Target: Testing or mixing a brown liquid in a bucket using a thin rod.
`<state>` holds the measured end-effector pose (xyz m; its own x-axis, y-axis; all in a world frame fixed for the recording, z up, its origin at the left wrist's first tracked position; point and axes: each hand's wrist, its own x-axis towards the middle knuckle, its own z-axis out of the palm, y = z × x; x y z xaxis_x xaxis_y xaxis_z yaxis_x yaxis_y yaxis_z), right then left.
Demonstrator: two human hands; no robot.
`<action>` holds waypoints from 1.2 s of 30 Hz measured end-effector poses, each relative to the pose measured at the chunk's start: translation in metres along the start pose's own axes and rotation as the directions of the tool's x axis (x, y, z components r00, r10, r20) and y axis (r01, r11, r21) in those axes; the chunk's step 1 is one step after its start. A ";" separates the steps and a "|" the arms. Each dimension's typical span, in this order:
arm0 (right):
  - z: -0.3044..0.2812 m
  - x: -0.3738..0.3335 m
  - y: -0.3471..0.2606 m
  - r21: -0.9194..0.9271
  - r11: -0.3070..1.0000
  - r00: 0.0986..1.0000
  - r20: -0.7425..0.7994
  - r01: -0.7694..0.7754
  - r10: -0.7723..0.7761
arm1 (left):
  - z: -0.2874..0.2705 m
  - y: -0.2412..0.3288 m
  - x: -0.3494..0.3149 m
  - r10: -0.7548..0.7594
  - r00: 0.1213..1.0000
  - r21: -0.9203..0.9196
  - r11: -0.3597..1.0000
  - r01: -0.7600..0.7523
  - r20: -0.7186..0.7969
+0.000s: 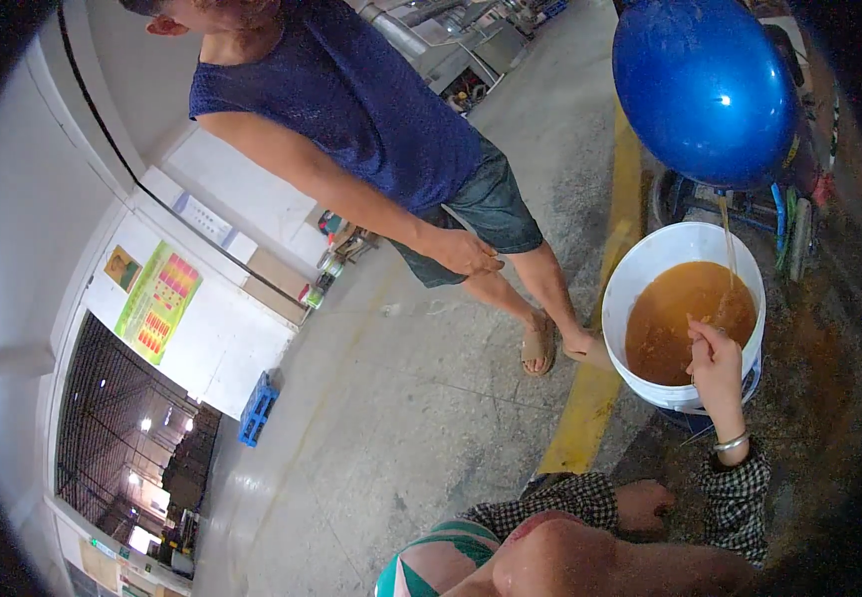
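Seen from a head-worn camera looking down, the person's right hand (715,353) reaches forward in a checked sleeve with a bangle at the wrist. Its fingers are pinched closed around the lower end of a thin stick (727,261), held over the near rim of a white bucket (618,289). The bucket stands on the floor directly ahead of that hand, filled well up with an opaque orange-brown liquid (675,318). The stick's long axis runs up and away from the hand, across the liquid, toward a large blue drum (705,90) just beyond the bucket.

The left hand (643,502) rests low and close to the body, well behind the right hand and farther from the bucket; whether it grips anything cannot be told. To the left of the bucket, another person in a dark blue top and shorts stands in sandals at a yellow floor line (590,398).
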<state>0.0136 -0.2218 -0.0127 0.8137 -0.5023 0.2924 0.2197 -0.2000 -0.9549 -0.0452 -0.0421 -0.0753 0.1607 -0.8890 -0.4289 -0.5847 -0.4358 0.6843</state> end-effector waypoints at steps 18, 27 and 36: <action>0.002 0.000 0.003 0.009 1.000 1.000 -0.012 0.000 0.000 | -0.003 0.004 0.001 0.008 1.000 -0.003 1.000 -0.008 0.021; -0.004 -0.001 -0.008 0.040 0.999 1.000 -0.012 -0.014 0.015 | 0.000 -0.002 0.002 -0.083 0.992 0.027 0.996 0.081 0.092; -0.020 0.008 -0.086 0.121 0.987 0.982 0.143 0.103 -0.120 | -0.014 0.010 -0.006 -0.055 0.997 -0.040 0.998 0.057 0.046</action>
<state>-0.0095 -0.2258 0.0727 0.8500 -0.3493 0.3943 0.3656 -0.1478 -0.9190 -0.0410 -0.0426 -0.0579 0.1555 -0.8563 -0.4926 -0.5422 -0.4908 0.6820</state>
